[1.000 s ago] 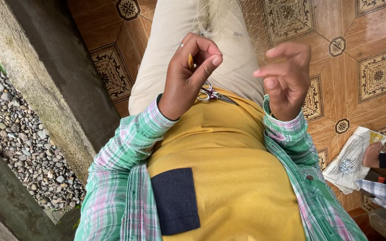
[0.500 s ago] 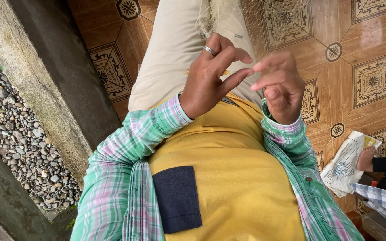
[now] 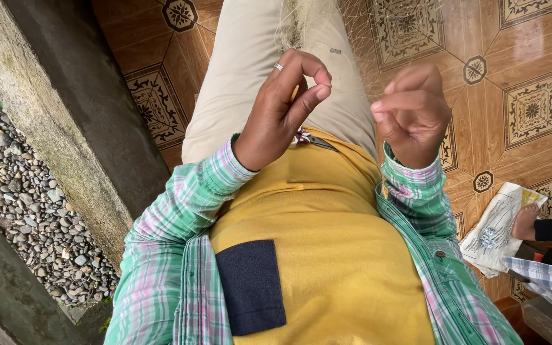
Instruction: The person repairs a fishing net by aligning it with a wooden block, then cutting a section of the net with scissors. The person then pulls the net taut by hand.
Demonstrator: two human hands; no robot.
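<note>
The left hand [image 3: 282, 112] pinches thumb to forefinger; what it holds cannot be told. The right hand [image 3: 413, 115] curls loosely beside it, above fine netting [image 3: 365, 38].

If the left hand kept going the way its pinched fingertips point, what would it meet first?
Probably the right hand: the left hand pinches toward it across a small gap, though depth is unclear.

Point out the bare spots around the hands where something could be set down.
Bare floor tile shows right of the right hand, above the paper packet. A smaller tiled patch lies between the concrete ledge and the trouser leg. The fine net crowds the lap; the left hand hovers there.
</note>
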